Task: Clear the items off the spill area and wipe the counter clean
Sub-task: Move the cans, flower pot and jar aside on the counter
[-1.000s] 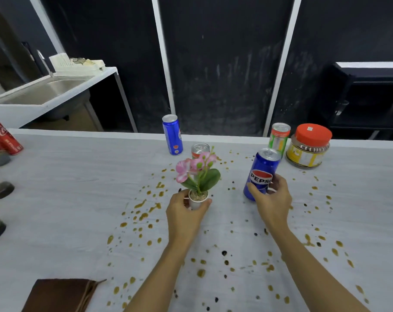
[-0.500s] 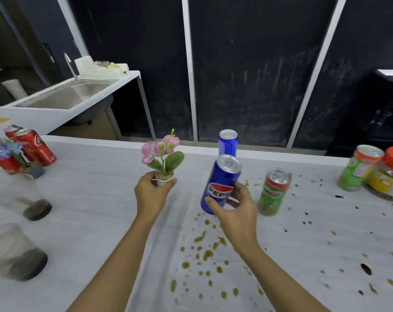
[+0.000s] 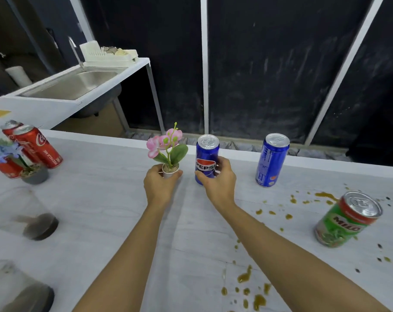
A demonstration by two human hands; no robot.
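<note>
My left hand (image 3: 160,188) grips the small white pot of a pink orchid plant (image 3: 168,152) at the far middle of the white counter (image 3: 105,208). Right beside it, my right hand (image 3: 218,185) grips a blue Pepsi can (image 3: 206,157), held upright at the counter surface. Whether pot and can touch the counter I cannot tell. Both sit left of the brown spill (image 3: 245,276), whose drops spread over the right and near part of the counter.
A second blue can (image 3: 272,159) stands to the right, and a green Milo can (image 3: 346,219) stands among the drops. Red cola cans (image 3: 37,149) and a blue flower pot (image 3: 34,174) are at far left. Two clear glasses (image 3: 17,212) stand near left. A sink (image 3: 74,84) is behind.
Both hands carried the orchid pot and the Pepsi can leftward off the spill, then lowered them toward the clean far part of the counter. The view swung left.
</note>
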